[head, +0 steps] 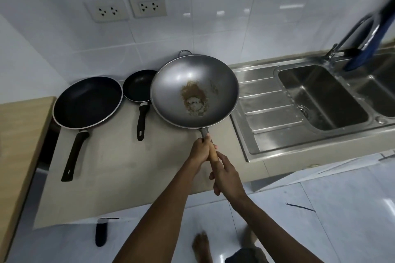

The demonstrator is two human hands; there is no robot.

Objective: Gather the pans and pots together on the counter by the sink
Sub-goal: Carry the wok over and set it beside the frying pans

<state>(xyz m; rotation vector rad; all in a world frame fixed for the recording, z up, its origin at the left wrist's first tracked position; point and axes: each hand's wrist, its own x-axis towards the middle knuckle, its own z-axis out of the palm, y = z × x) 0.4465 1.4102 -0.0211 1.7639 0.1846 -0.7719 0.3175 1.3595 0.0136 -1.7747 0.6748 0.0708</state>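
A large grey wok (pixel 171 83) with a brown stain in its bottom is over the beige counter (pixel 119 162), just left of the sink. Its wooden handle points toward me. My left hand (pixel 199 149) grips the handle close to the bowl, and my right hand (pixel 226 174) grips it lower down. A small black frying pan (pixel 137 86) sits behind the wok's left edge, partly covered by it. A big black frying pan (pixel 87 102) rests at the counter's left end, handle toward me.
A steel double sink (pixel 320 96) with a ribbed drainboard (pixel 271 111) lies to the right, with a tap above it. A blue and black object (pixel 367 45) hangs near the tap. A wooden surface (pixel 19 143) borders the left. Two wall sockets sit on the tiles.
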